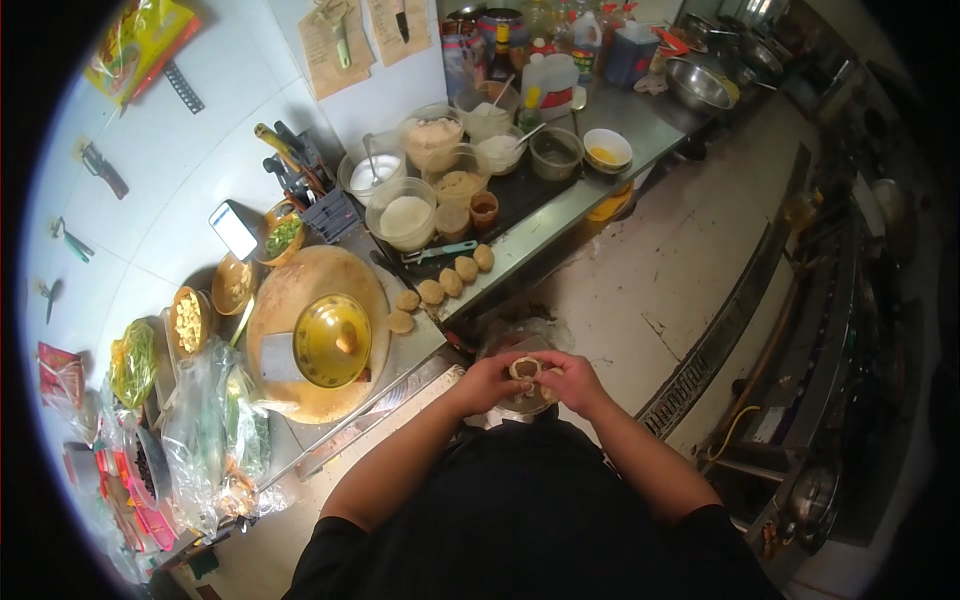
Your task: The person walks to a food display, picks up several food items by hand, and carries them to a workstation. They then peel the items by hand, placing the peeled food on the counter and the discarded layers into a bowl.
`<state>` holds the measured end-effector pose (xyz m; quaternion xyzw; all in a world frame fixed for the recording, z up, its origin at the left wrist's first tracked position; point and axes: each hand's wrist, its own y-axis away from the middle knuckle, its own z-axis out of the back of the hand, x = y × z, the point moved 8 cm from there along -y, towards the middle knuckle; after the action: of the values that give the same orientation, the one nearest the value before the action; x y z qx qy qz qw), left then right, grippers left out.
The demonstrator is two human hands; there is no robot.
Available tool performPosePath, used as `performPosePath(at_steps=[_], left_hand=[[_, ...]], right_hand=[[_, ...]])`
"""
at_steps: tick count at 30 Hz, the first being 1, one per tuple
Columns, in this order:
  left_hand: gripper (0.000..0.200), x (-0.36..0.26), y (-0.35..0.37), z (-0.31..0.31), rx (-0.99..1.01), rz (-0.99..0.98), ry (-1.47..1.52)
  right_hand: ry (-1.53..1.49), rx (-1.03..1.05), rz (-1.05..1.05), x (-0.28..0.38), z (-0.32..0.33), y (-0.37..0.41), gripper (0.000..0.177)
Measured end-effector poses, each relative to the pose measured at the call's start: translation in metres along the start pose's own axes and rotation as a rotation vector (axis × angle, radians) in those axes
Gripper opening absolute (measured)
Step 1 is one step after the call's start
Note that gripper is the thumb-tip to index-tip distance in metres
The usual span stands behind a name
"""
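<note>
Both hands meet in front of my body, above a bin or bowl lined with clear plastic [520, 402]. Between them is a small, round, potato-like piece [525, 369], brown in the middle with a pale rim. My left hand [490, 384] grips it from the left with curled fingers. On the other side, my right hand [574, 382] presses its thumb and fingers against it. Several brown potatoes [452, 283] lie along the counter edge. An amber glass plate [318, 352] holds a small yellowish piece [346, 342] and rests on a round wooden chopping board [275, 290].
A cleaver [280, 357] lies on the board beside the plate. Behind are tubs of powder [407, 215], a green-handled peeler [440, 252] and a knife rack [330, 215]. Plastic bags of vegetables [205, 430] stand at left; a stove [830, 330] runs along the right.
</note>
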<state>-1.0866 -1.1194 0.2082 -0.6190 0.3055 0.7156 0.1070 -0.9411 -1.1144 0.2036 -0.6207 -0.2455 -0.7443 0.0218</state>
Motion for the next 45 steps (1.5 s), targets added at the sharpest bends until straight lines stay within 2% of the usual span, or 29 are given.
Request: performPosePath(at_steps=[4,9,11,13,15,17,18,20,23,27,31,33,35,37,40,45], left_hand=[[0.053,0.004,0.000,0.000,0.031,0.002,0.079],[0.050,0.004,0.001,-0.002,0.062,0.030,0.138],[0.054,-0.009,0.008,-0.006,0.124,0.142,0.157],[0.055,0.004,0.004,-0.007,0.080,0.092,0.222],[0.056,0.011,0.002,-0.005,0.036,0.039,0.288],[0.056,0.013,0.002,-0.003,-0.007,0.026,0.419],[0.056,0.008,0.002,-0.004,-0.007,0.026,0.419],[0.053,0.003,0.004,0.000,-0.062,0.075,0.054],[0.048,0.006,0.002,0.000,-0.127,0.009,-0.039],[0.052,0.007,0.000,-0.005,-0.099,0.058,0.002],[0.044,0.004,0.001,0.002,-0.119,-0.003,0.046],[0.043,0.005,0.000,0.001,-0.093,-0.011,0.063],[0.045,0.006,0.000,-0.007,0.017,0.003,0.275],[0.047,0.015,0.001,-0.005,-0.007,0.043,0.327],[0.045,0.016,0.004,0.002,-0.008,0.096,0.405],[0.046,0.022,0.003,0.005,0.034,0.094,0.497]], right_hand=[[-0.047,0.015,0.022,0.000,0.001,0.001,0.032],[0.089,-0.026,0.010,-0.004,0.003,0.001,0.034],[0.061,-0.001,-0.023,-0.003,0.005,0.002,0.035],[0.033,0.025,-0.056,-0.005,0.003,0.003,0.035],[-0.038,-0.002,0.074,0.003,0.003,0.005,0.036],[0.009,-0.010,0.071,0.003,0.002,0.005,0.036],[0.054,-0.017,0.067,0.003,0.002,0.005,0.036],[0.063,-0.015,0.058,0.002,0.001,0.004,0.036],[0.120,-0.036,0.077,0.005,0.002,0.004,0.036],[0.163,-0.096,0.129,0.011,0.006,0.006,0.032],[0.086,-0.131,0.127,0.014,0.010,0.008,0.025],[0.101,-0.126,0.022,0.005,0.014,0.006,0.022],[0.110,-0.138,0.026,0.006,0.015,0.005,0.020],[0.120,-0.150,0.032,0.006,0.015,0.005,0.019],[0.144,-0.137,-0.012,-0.004,0.014,0.004,0.024],[0.262,-0.118,0.137,0.012,0.010,0.007,0.040]])
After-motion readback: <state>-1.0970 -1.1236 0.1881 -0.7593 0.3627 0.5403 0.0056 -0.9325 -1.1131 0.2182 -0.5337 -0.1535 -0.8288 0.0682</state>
